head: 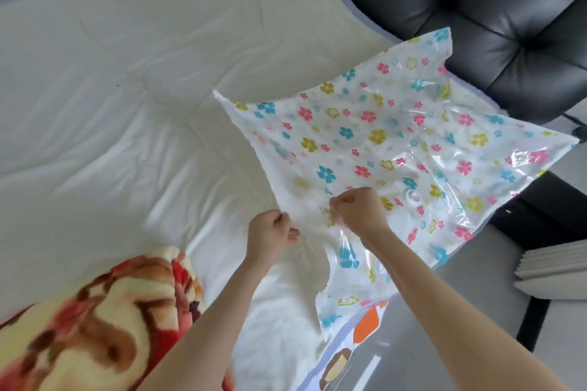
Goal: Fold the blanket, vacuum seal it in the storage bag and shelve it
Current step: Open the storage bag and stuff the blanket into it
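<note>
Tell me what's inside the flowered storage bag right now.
Nothing bulky shows inside the storage bag: it looks flat and see-through, held up by the left hand and right hand. The blanket lies outside it on the bed.

place: home bedroom | cues: white-sheeted bed [133, 124]; black tufted sofa [476, 9]

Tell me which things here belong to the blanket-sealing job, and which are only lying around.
For the job: storage bag, pinched by left hand and right hand; blanket beside it.
Lying about: white bedding, black headboard.
</note>
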The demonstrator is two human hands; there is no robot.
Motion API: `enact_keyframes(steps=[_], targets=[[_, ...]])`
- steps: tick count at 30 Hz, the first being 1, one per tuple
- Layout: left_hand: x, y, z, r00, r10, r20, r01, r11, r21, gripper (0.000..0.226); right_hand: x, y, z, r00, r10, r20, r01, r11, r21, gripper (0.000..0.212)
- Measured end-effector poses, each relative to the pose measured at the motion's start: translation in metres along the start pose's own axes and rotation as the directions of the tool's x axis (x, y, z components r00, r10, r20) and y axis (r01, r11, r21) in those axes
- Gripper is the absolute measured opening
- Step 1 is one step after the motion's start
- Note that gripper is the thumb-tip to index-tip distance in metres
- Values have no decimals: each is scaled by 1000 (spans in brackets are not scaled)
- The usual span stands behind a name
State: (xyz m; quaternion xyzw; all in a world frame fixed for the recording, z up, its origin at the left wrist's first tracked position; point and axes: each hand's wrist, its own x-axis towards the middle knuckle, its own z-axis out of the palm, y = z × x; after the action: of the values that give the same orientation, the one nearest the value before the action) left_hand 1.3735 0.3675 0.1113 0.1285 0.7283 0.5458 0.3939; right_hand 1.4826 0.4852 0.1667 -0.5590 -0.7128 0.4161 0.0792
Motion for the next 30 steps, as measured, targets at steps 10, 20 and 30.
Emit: enact_keyframes(steps=[10,20,30], targets=[[15,-46,-107,938,-35,-346,270,699,662,28,27,-95,-191,703,-625,-338,119,573,-811,34],[9,63,-67,613,789,-45,-290,277,916,34,-5,-143,-135,603,-798,-4,354,272,-895,41],[38,-75,-40,705,-610,363,-609,-257,750,44,2,-183,-145,505,-849,-157,366,376,-851,43]])
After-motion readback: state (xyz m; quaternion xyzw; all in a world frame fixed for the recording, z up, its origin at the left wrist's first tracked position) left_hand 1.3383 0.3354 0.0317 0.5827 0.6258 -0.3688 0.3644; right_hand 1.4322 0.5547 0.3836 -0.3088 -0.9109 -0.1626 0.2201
